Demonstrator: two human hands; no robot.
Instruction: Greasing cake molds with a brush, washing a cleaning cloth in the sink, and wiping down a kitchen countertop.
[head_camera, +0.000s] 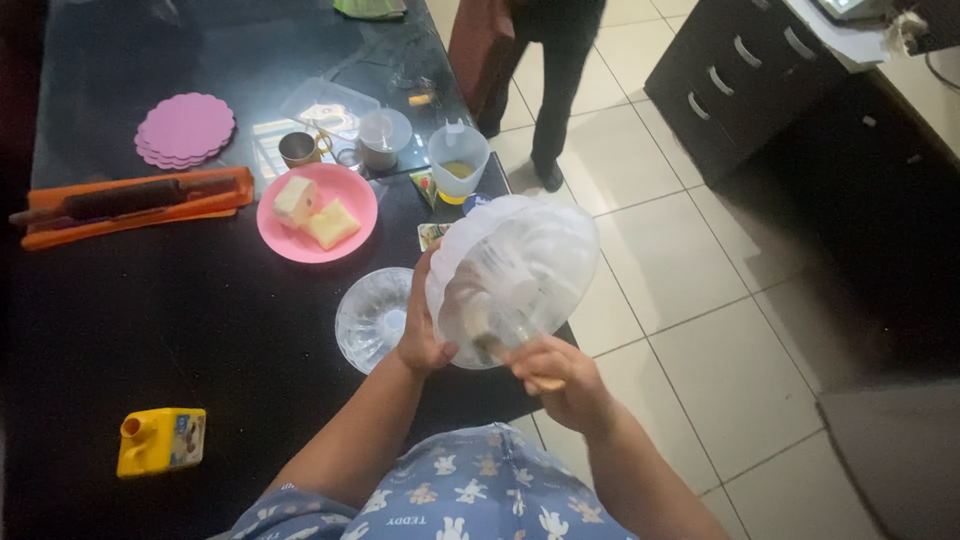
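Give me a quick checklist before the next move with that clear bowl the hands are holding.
1. Left hand on the clear bowl: ok, its grip is on the rim.
2. Right hand on the wooden tool: ok, shut around its handle, with the tool reaching into the bowl.
3. Bowl supported: not ok, it is held tilted at the edge of the black counter, partly over the floor.
4. Bowl contents: cannot tell, blurred through the plastic.
5. Space beside the bowl: not ok, a glass dish and pink plate sit close by.
6. Floor area: not ok, another person stands nearby.
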